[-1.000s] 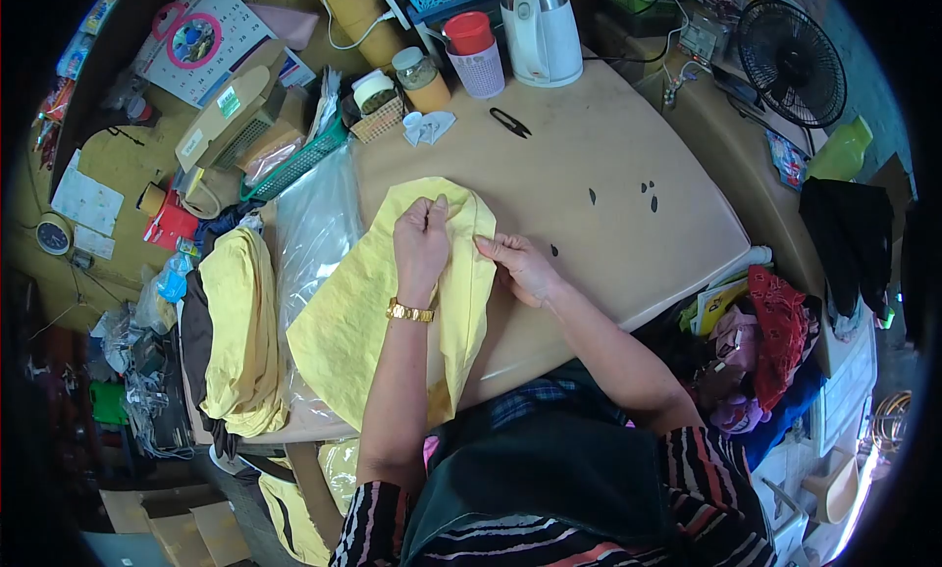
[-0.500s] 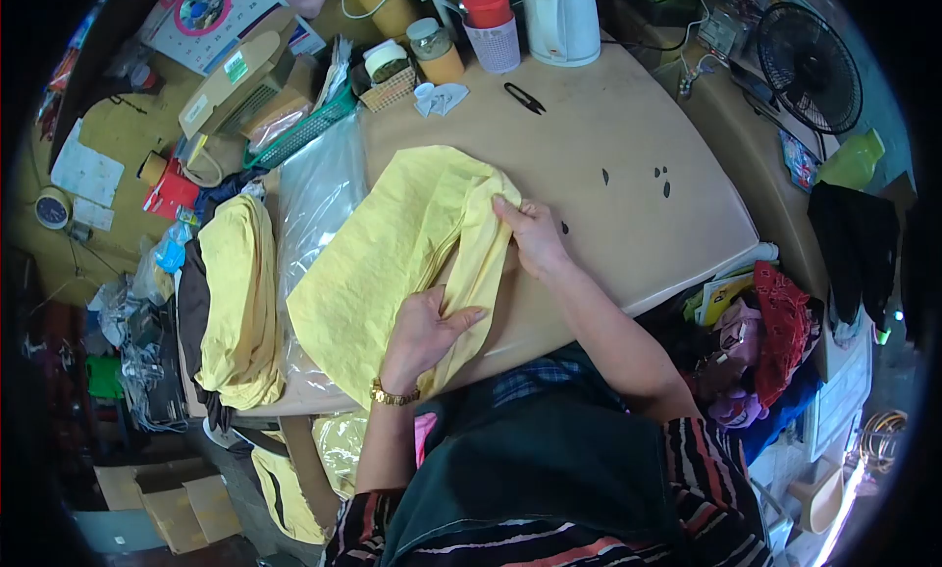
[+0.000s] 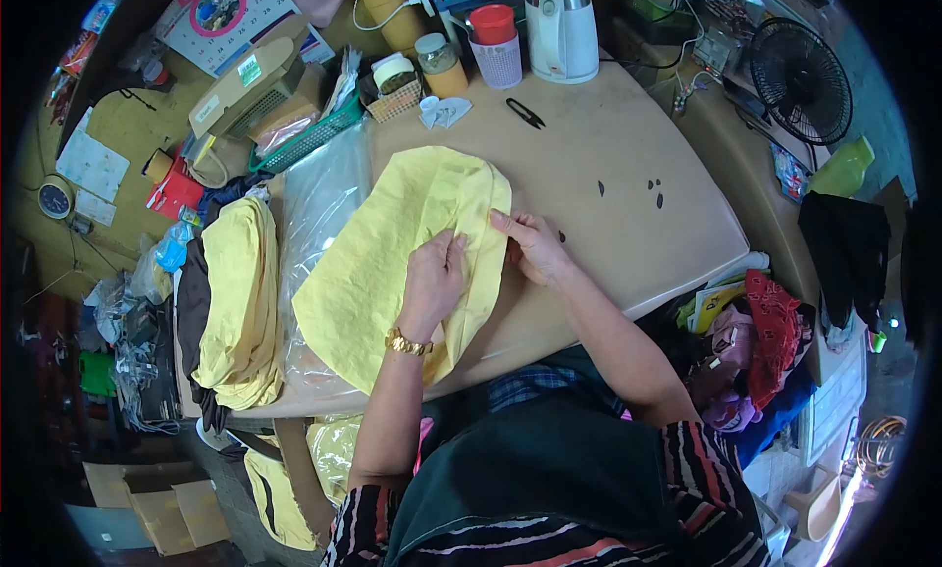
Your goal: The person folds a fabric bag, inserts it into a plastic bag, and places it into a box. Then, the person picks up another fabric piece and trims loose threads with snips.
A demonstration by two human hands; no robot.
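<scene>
A piece of pale yellow fabric lies spread on the tan tabletop in front of me, its right side folded over along a long edge. My left hand, with a gold watch on the wrist, is on top of the cloth with thumb and fingers pinching a fold near its middle. At the right edge of the fabric, my right hand grips the border, thumb on top and the other fingers underneath, partly hidden. The two hands are a short way apart.
A folded yellow fabric pile lies left, beside clear plastic sheeting. Thread snips sit near the back. An electric kettle, a jar and a red-lidded cup line the rear edge. Several dark scraps lie on the right.
My left hand has moved up along the fabric and now pinches higher on the fold. The right hand has slid slightly down the edge, and the cloth's right side lies flatter.
</scene>
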